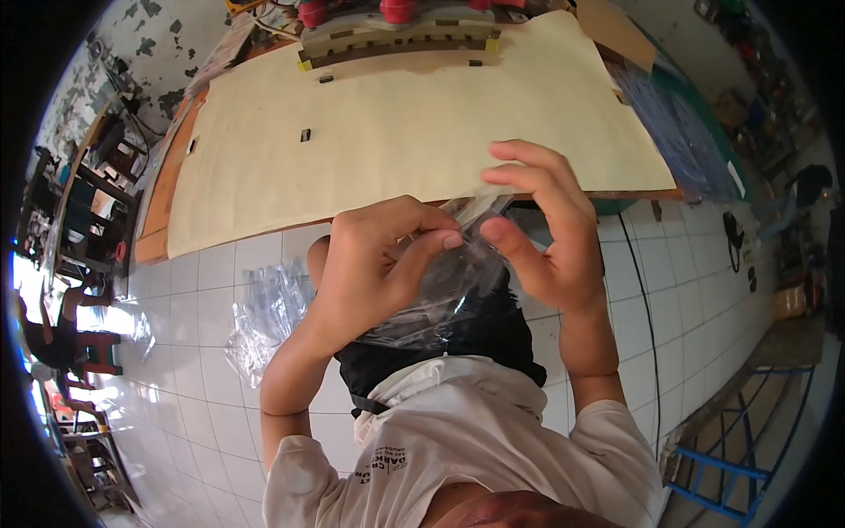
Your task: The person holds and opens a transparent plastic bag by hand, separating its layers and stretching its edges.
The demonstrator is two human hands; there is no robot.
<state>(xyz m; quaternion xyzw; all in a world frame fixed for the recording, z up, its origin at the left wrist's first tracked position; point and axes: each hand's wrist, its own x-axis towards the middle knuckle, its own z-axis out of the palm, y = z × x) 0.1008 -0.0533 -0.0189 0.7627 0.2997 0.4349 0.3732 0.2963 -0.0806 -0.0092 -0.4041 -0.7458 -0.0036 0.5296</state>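
A clear plastic bag (431, 304) hangs over my lap, its upper edge near the table's front edge. My left hand (378, 255) pinches the bag's upper part between thumb and forefinger. Just to the right, my right hand (554, 224) is raised with its fingers curved and apart from the thumb. Its thumb tip is close to the plastic; whether it touches I cannot tell. No object shows between the right fingers and thumb.
Cream paper covers the table (396, 132), with small dark pieces (305, 135) on it. A long bar-shaped device (400, 40) with red knobs stands at the back. Clear plastic (273, 308) lies low at left. A cable (642, 308) crosses the tiled floor; a blue metal frame (731, 466) stands right.
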